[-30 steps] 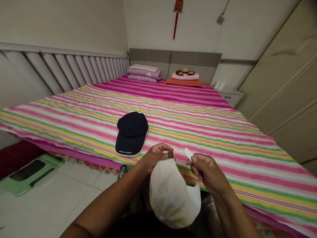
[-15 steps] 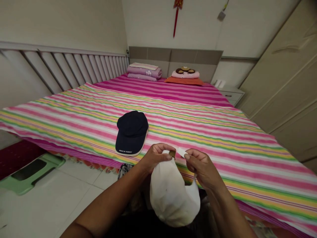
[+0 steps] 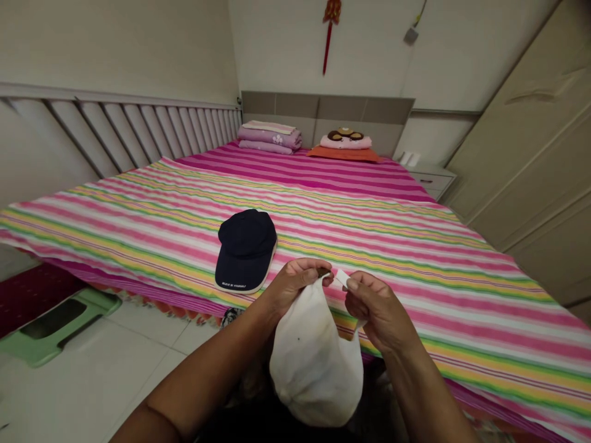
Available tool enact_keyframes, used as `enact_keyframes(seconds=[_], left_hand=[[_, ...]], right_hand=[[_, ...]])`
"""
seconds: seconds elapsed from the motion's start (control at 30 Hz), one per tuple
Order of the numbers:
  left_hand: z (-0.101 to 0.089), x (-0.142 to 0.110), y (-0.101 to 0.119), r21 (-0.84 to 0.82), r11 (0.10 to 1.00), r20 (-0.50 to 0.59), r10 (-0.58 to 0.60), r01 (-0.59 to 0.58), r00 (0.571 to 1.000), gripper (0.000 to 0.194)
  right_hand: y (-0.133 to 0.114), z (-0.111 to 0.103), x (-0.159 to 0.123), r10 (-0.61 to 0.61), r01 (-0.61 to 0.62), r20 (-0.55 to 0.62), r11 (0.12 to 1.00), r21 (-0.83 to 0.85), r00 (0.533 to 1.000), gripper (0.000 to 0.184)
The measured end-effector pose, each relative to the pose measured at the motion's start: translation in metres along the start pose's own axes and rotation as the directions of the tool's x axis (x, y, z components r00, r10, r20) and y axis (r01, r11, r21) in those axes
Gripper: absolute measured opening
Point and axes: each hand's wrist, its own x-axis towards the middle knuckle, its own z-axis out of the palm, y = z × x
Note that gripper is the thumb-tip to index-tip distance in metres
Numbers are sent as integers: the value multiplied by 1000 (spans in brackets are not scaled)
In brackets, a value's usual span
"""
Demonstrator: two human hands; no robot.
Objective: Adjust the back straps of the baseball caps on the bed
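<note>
White cotton baseball cap (image 3: 314, 363) is hanging in mid-air just off the near edge of the bed, crown down toward the camera, held up by both hands. The left hand (image 3: 295, 286) has its fingers pinched tight around the cap's back edge where a small brownish buckle (image 3: 323, 271) pokes out. The right hand (image 3: 373, 307) is clenched on the thin white strap end (image 3: 342, 278), thumb and forefinger nipping it right beside the buckle, so the two hands are almost touching.

Just past the hands, a dark navy baseball cap (image 3: 246, 248) with small white lettering on the brim sits flat near the bed's near edge, a bit to the left. The bed (image 3: 415, 246) is covered in a pink, yellow and green striped sheet. At the far edge by the headboard there's a folded purple blanket stack (image 3: 269, 136) and an orange pillow (image 3: 344, 153) with a pink cartoon cushion (image 3: 345, 138) lying on it. A green plastic stool (image 3: 50, 323) is on the floor off the bed's left corner.
</note>
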Motion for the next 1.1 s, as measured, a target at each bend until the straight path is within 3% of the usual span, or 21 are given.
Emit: enact_keyframes(seconds=[0.17,0.33,1.1], left_hand=[[9,6,4,-14,999,2,48,-48,999,34],[9,4,-3,27,993,-50,113,-112,992,32],[14,-4,-4,97,985,-55,149,-143,987,27]], right_hand=[[-4,4,0,-31,32,-4,997,64,999,23],[-5,5,-3,-55,56,-45,998,12,997,22],[-2,11,-6,-75,76,-17,996,45,997,19]])
